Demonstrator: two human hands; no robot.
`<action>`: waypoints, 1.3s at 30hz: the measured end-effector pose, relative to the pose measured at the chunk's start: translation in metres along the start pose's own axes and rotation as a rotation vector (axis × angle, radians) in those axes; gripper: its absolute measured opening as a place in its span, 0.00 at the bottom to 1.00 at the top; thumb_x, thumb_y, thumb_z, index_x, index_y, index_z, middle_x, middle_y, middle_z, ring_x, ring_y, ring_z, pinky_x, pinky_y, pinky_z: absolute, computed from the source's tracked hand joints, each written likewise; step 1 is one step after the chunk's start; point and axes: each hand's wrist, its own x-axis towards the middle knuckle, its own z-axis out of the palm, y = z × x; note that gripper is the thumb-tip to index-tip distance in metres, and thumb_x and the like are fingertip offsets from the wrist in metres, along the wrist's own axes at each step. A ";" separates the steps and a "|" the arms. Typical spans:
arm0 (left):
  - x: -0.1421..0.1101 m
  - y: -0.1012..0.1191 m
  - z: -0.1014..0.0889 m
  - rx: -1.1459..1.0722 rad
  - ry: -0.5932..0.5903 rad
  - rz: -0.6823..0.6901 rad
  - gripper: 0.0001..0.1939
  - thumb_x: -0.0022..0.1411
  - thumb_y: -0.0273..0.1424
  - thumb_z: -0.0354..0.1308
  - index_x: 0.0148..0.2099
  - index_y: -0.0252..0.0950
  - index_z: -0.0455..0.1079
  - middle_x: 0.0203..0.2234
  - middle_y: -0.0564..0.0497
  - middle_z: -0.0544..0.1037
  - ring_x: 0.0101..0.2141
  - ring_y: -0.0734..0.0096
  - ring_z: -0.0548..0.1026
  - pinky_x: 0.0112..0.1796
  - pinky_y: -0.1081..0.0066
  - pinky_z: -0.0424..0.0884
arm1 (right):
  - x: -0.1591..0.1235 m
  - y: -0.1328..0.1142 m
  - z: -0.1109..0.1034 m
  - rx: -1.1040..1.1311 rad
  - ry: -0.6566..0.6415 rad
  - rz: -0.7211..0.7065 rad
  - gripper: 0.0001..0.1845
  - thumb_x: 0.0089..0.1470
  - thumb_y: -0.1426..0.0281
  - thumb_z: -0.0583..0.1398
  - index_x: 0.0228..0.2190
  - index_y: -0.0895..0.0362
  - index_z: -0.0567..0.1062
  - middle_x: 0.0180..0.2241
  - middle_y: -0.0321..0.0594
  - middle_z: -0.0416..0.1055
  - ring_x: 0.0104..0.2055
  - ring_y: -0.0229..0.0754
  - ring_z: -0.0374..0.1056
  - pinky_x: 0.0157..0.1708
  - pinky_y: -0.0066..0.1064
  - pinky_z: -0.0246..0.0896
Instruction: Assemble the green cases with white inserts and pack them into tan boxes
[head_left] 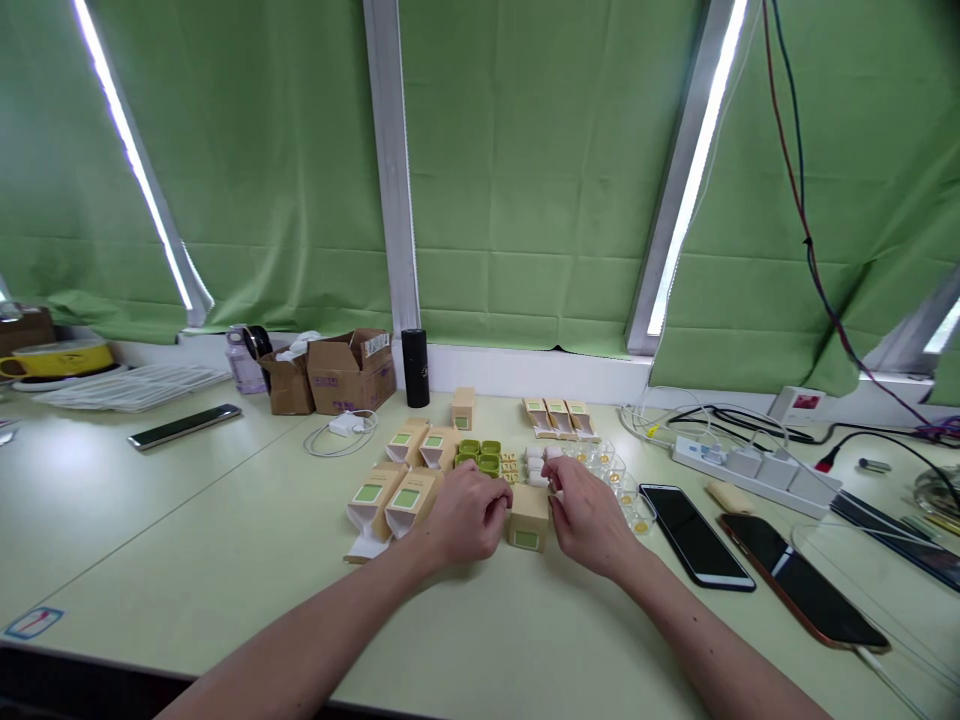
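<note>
A small tan cardboard box (529,508) with a green label stands on the table between my two hands. My left hand (466,510) is closed, its thumb and curled fingers at the box's left edge. On the other side, my right hand (589,512) has its fingers bent against the box's right edge. Just behind are green square cups (487,450), small yellow pieces (510,467) and white cylinders (535,462). Clear cups with yellow centres (622,482) lie beyond my right hand. Several open-flapped tan boxes (409,500) lie left of my left hand.
Three tan boxes (560,418) and one upright box (463,408) stand farther back. Phones (694,535) and a white power strip (757,470) with cables occupy the right. A black cylinder (415,368), brown cartons (351,372) and another phone (185,426) are at left.
</note>
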 end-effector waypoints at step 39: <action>0.149 -0.073 -0.044 0.366 -0.430 -0.199 0.33 0.56 0.29 0.61 0.64 0.37 0.60 0.50 0.39 0.76 0.56 0.45 0.67 0.53 0.56 0.62 | -0.001 -0.010 0.006 -0.052 -0.020 0.226 0.09 0.61 0.71 0.57 0.42 0.52 0.63 0.37 0.40 0.73 0.38 0.49 0.70 0.32 0.34 0.54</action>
